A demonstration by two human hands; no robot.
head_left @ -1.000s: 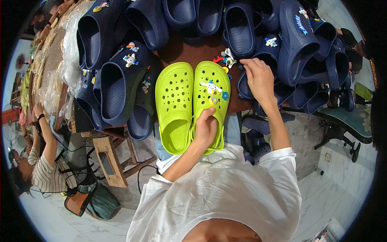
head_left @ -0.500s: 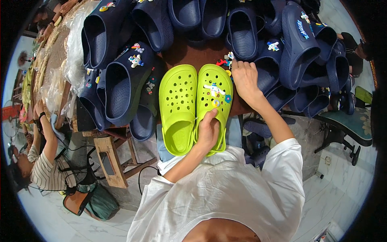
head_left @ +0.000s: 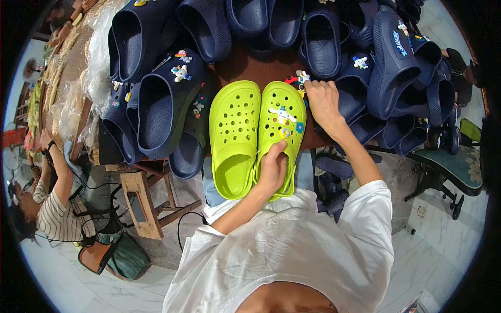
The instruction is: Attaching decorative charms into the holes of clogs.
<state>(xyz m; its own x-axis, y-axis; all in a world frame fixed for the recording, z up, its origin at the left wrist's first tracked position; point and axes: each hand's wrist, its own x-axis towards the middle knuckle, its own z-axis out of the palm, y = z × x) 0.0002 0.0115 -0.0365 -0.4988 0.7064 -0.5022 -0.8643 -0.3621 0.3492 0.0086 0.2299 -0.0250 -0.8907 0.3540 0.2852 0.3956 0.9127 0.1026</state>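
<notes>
A pair of lime-green clogs lies side by side at the table's near edge, toes pointing away. The left clog [head_left: 235, 140] has bare vent holes. On the right clog [head_left: 270, 95] sit a white character charm [head_left: 282, 115], a blue flower charm [head_left: 299, 127] and a round yellow charm [head_left: 284, 133]. My left hand [head_left: 273, 169] grips the right clog at its opening, thumb on top and fingers hidden inside. Just beyond that clog, my right hand [head_left: 323, 104] has curled fingers at a small pile of colourful shoe charms [head_left: 300, 79]; what its fingertips hold is hidden.
Navy clogs [head_left: 319, 47] crowd the dark red-brown table [head_left: 245, 70] at left, back and right, several with charms. Clear plastic bags [head_left: 99, 57] lie at the far left. A wooden stool [head_left: 141, 206], a green office chair [head_left: 449, 166] and a person in a striped shirt [head_left: 65, 219] are nearby.
The view has shifted slightly, moving the clogs a little to the right in the picture. My left hand keeps its grip; my right hand stays at the charm pile, fingers curled.
</notes>
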